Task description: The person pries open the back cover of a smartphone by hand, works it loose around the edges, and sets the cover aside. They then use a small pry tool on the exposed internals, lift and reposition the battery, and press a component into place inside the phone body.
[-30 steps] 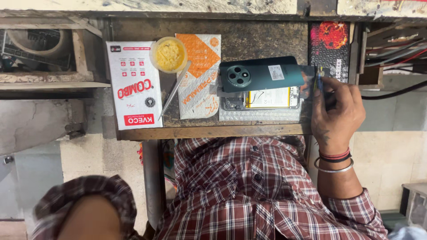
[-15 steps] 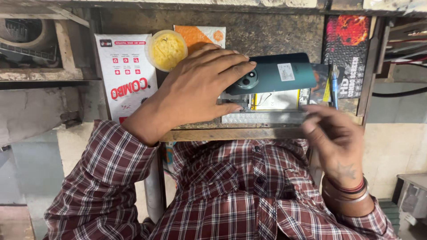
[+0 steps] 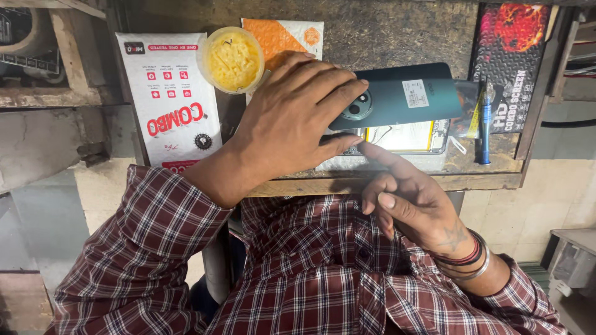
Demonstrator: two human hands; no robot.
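1. Phone (image 3: 403, 96): dark green, back up with a round camera ring at its left end and a small white sticker near the middle, lay on the bench (image 3: 397, 31) over an opened phone body (image 3: 403, 138) with a yellow-edged battery.
2. White box (image 3: 169, 99), tall rectangle with red print and small red icons, lay at the bench's left end.
3. Round tub (image 3: 231, 60) of yellow paste sat just right of the box top, touching an orange-and-white packet (image 3: 282, 34).
4. Black packet (image 3: 512, 62) with a red fiery picture and white lettering stood at the right end.
5. Blue tool (image 3: 485, 127) lay just right of the phone, beside a clear wrapper.
6. Left hand (image 3: 292, 124) reached over from the left, palm down, fingers spread and curved over the phone's camera end, thumb under its lower edge, pinching that end.
7. Right hand (image 3: 413, 198) sat below the bench edge, index finger out touching the opened body, other fingers curled in, holding nothing; wrist carried bangles and red-black threads.
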